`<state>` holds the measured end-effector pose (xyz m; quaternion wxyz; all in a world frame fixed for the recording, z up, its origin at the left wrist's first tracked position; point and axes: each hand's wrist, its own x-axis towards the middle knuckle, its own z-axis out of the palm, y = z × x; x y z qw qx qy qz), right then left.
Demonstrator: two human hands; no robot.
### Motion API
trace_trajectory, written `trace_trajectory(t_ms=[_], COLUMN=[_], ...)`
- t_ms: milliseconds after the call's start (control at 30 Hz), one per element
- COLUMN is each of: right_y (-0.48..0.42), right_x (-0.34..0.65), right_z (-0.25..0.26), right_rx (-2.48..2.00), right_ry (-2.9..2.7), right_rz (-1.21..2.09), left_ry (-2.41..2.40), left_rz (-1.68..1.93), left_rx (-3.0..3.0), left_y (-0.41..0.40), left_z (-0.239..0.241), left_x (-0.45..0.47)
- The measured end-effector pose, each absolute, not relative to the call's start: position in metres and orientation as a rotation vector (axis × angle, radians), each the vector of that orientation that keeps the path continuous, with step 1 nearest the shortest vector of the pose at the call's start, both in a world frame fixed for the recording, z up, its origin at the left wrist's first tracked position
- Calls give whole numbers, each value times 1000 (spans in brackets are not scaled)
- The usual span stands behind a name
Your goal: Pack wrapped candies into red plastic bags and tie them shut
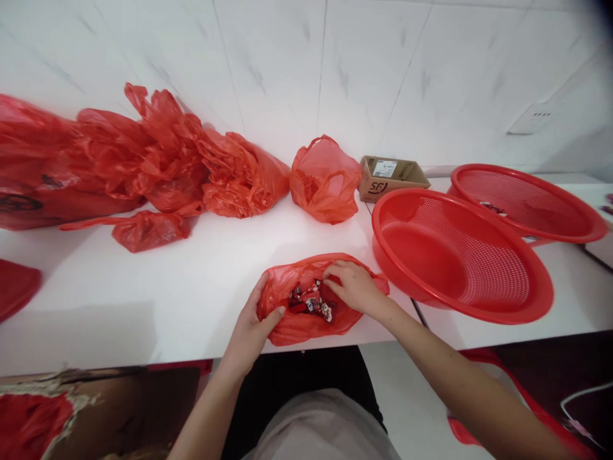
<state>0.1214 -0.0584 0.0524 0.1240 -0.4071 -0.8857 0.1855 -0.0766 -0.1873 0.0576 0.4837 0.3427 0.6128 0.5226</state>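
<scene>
Open red plastic bag (306, 335) at near edge of white table (201, 281), small red-black-white pieces (312, 305) inside. Left hand (249, 327) clamped on bag's left rim; right hand (355, 287), apart from it, dipped in at pieces, can't tell if gripping.

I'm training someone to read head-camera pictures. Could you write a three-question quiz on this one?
1. Which hand reaches over the small items in the open red bag: A left, B right, C neither?
2. True or false: the left hand holds the cardboard box.
3. Fill in: the nearer perforated red basket stands to the ____ of that bag.

Key: 1 B, the right hand; 2 false, it grips the bag's rim; 3 right.
</scene>
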Motion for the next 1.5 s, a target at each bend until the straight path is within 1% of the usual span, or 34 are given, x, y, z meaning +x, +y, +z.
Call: trace_trajectory(t_ms=[167, 267, 433, 567, 633, 767, 867, 967, 1167, 1500], right_y=[-61, -60, -59, -64, -65, -65, -72, -85, -103, -114], right_x=[119, 117, 122, 123, 123, 125, 127, 128, 127, 129], right_z=[50, 47, 52, 51, 48, 47, 60, 82, 119, 134], right_rx=[-1060, -1092, -1109, -956, -980, -1067, -1078, -1061, -951, -894], right_ry=[-2735, -2758, -2606, -2732, -2722, -2454, -2196, -2062, -2006, -1973], right_rz=[472, 441, 590, 615, 610, 717, 876, 964, 887, 798], left_ry=[1479, 1482, 1502, 1509, 1510, 1510, 1514, 1491, 1505, 1511], left_rz=[1287, 1273, 1266, 1277, 1277, 1265, 1263, 1268, 1282, 1251], left_rx=[823, 824, 835, 864, 873, 852, 836, 822, 836, 847], left_y=[-187, -187, -188, -186, -186, -188, -188, -187, -187, -190], left_z=[58, 59, 58, 55, 55, 58, 59, 59, 58, 58], left_x=[-75, -74, -76, -76, -75, -74, -74, -73, -73, -72])
